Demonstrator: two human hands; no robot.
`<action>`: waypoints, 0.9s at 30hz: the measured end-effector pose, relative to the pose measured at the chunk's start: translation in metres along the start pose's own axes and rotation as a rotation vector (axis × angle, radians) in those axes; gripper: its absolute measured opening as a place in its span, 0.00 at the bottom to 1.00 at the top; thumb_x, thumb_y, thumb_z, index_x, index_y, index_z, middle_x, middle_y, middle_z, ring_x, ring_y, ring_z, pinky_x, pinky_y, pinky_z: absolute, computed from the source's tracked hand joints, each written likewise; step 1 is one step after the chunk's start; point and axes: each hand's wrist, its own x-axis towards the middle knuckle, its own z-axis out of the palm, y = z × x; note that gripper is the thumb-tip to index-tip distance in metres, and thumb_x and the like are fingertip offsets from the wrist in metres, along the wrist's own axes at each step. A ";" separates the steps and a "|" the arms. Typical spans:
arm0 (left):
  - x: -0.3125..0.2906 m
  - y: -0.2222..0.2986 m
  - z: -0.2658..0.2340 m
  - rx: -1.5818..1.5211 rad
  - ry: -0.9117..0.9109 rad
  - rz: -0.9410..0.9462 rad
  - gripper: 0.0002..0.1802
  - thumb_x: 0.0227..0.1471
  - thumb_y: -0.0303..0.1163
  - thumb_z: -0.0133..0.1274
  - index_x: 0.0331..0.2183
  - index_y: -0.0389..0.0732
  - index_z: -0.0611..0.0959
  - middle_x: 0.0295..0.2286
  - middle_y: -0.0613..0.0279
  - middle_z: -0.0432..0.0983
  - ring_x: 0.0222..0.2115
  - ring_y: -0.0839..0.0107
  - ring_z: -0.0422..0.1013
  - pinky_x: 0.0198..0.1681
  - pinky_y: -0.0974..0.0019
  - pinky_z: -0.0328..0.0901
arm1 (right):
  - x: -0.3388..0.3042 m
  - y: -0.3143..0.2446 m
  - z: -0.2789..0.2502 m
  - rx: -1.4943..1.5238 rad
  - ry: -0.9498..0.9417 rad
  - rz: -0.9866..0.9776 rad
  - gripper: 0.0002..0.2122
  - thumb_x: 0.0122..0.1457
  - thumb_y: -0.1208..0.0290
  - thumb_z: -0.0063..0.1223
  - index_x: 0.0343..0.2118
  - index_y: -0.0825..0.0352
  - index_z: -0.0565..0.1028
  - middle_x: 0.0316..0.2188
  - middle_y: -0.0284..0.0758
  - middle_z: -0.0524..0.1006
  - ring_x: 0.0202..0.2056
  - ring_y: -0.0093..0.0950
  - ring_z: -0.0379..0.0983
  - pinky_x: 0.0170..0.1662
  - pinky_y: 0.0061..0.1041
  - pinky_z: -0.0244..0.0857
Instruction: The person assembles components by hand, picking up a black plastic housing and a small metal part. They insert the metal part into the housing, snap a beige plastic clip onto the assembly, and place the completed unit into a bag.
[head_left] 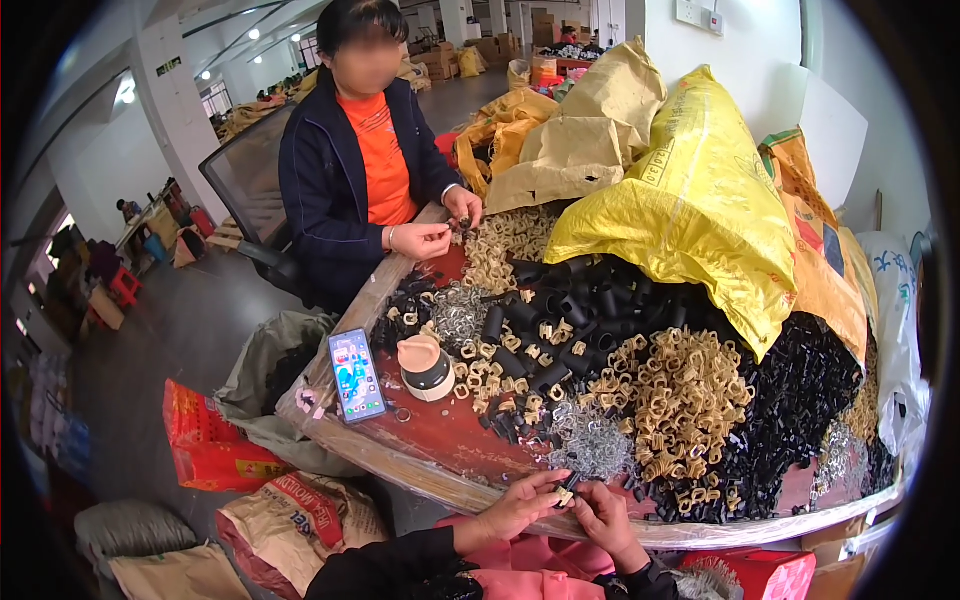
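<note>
Close to the near edge of the table, my left hand [516, 508] and my right hand [606, 520] meet with bent fingers. Pinched between their fingertips is a small black and tan plastic part [565, 494], partly hidden by the fingers. Just beyond lies a heap of small silver metal pieces [590, 440]. To its right rises a pile of tan plastic loops [690, 395]. Black tubes [550, 375] lie farther back, and small black plastic parts [810, 400] spread over the right side.
A phone [357, 375] and a lidded container [425, 367] stand on the red tabletop [450, 440] at the left. Across the corner, a seated person [370, 170] handles small parts. A yellow sack [690, 190] covers the back right. Several sacks, one brown [300, 525], crowd the floor at left.
</note>
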 end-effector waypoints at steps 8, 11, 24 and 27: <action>0.000 -0.002 0.000 0.013 0.024 0.011 0.25 0.47 0.24 0.44 0.48 0.36 0.58 0.41 0.60 0.62 0.40 0.71 0.64 0.45 0.67 0.59 | 0.000 -0.002 -0.001 -0.064 -0.001 -0.080 0.06 0.48 0.75 0.49 0.29 0.70 0.68 0.15 0.33 0.69 0.17 0.18 0.64 0.21 0.17 0.58; 0.000 -0.004 -0.002 0.019 -0.012 0.051 0.22 0.48 0.24 0.42 0.47 0.38 0.61 0.40 0.60 0.64 0.40 0.69 0.65 0.45 0.65 0.59 | -0.001 0.001 0.000 -0.045 0.002 -0.077 0.06 0.48 0.75 0.49 0.29 0.70 0.68 0.16 0.33 0.69 0.17 0.18 0.63 0.21 0.17 0.58; 0.000 -0.006 -0.002 0.023 -0.010 0.065 0.23 0.47 0.23 0.42 0.48 0.39 0.60 0.39 0.59 0.66 0.39 0.69 0.66 0.45 0.65 0.59 | -0.004 -0.002 -0.001 -0.055 0.015 -0.095 0.06 0.48 0.76 0.49 0.29 0.70 0.68 0.14 0.31 0.66 0.16 0.18 0.61 0.19 0.17 0.56; 0.000 -0.005 -0.002 0.015 -0.012 0.067 0.24 0.47 0.23 0.43 0.48 0.39 0.60 0.38 0.59 0.66 0.39 0.69 0.66 0.45 0.64 0.59 | -0.004 -0.002 0.000 -0.058 0.026 -0.102 0.06 0.48 0.76 0.49 0.29 0.70 0.68 0.14 0.31 0.66 0.16 0.18 0.61 0.19 0.17 0.56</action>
